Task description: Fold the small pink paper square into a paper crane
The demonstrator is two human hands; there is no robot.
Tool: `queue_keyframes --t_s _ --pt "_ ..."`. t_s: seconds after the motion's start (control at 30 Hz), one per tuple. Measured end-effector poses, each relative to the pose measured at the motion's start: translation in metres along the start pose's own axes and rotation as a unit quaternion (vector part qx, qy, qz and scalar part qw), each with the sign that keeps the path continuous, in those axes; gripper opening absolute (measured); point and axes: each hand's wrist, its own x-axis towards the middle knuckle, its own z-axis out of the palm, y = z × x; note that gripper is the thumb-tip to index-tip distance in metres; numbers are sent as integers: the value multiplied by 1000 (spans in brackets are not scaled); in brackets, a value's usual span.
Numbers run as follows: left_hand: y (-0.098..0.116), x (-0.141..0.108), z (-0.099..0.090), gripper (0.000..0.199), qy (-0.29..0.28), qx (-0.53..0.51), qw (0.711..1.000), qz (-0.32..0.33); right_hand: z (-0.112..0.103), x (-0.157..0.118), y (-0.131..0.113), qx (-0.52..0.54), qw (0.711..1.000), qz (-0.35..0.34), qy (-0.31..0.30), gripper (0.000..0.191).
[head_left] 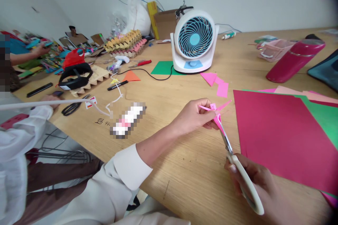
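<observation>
Between the fingertips of my left hand (198,114) is a folded pink paper (218,121) with narrow points sticking out to both sides. My right hand (260,179) grips scissors (229,146) by their off-white handles. The blades reach up to the paper's lower part, right by my left fingers; whether they cut into it I cannot tell. Beyond my hands, several pink paper pieces (222,89) lie on the table. Large dark red sheets (280,130) lie to the right of the scissors, with green paper (323,116) partly under them.
A white fan (194,40) stands at the back on green paper (161,67). A magenta bottle (295,58) lies tilted near a pink basket (277,49). Left are a blurred-out phone-like object (128,119), a cable and black scissors (75,105). Another person's sleeve (23,133) is at far left.
</observation>
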Motion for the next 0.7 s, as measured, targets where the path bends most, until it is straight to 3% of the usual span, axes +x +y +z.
queue_keyframes --t_s 0.7 --pt "-4 3 -1 17 8 1 1000 30 1 -1 -1 -20 999 19 22 55"
